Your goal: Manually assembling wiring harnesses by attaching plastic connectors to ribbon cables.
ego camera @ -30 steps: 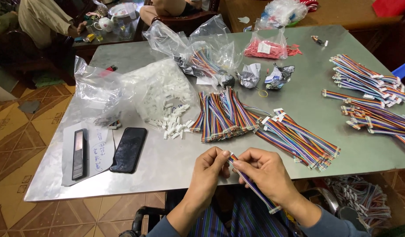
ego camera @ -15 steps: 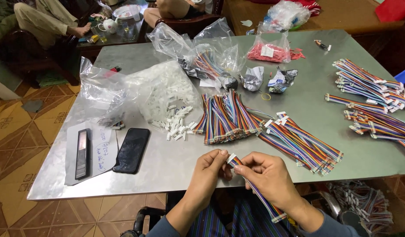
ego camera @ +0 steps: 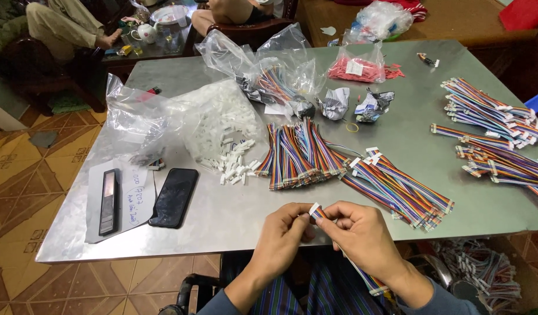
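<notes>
Near the table's front edge my left hand and my right hand meet, both pinching one rainbow ribbon cable. A small white connector sits at the cable's top end, between my fingertips. The cable runs down under my right hand toward my lap. Just beyond my hands lies a fanned pile of unfitted ribbon cables. Loose white connectors spill from a clear bag to its left. A row of cables with white connectors lies at the right.
A black phone and a dark slim device on paper lie at the left of the steel table. More cable bundles are at the far right, and bags at the back. People sit beyond the table.
My hands have stayed together on the cable, shifting slightly; the white connector end now sits between my fingertips. The view has drifted a little.
</notes>
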